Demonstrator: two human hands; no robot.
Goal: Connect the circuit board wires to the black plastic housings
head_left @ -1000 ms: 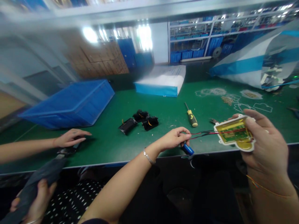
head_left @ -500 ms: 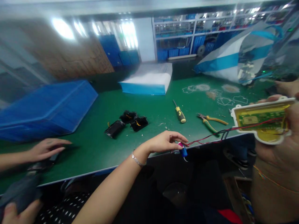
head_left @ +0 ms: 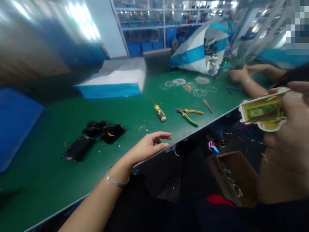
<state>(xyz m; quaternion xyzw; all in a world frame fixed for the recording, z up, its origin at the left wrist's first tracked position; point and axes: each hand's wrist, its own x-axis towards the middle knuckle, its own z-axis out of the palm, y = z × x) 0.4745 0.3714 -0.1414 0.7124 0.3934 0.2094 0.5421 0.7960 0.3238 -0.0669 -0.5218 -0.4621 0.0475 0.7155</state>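
My right hand (head_left: pixel 288 129) grips a white housing with a yellow-green circuit board (head_left: pixel 262 112) inside it, held up at the right edge. Red and black wires (head_left: pixel 241 126) hang from the board, and a small blue battery (head_left: pixel 212 147) dangles below the table edge, over a cardboard box (head_left: pixel 238 175). My left hand (head_left: pixel 147 146) hovers over the front edge of the green table (head_left: pixel 48 180), fingers loosely apart and holding nothing; a bracelet shows at its wrist.
A yellow-handled screwdriver (head_left: pixel 159 112) and green-yellow pliers (head_left: pixel 189 115) lie on the table beyond my left hand. Black parts (head_left: pixel 95 135) lie to the left. A white-blue sack (head_left: pixel 113 79) lies at the back, a blue bin (head_left: pixel 14 119) at the left. Another person's hands (head_left: pixel 241 75) work at the far right.
My view has swung right. My left hand let go of the blue battery, which now hangs from the wires below the table edge. The right hand holds the board higher and further right.
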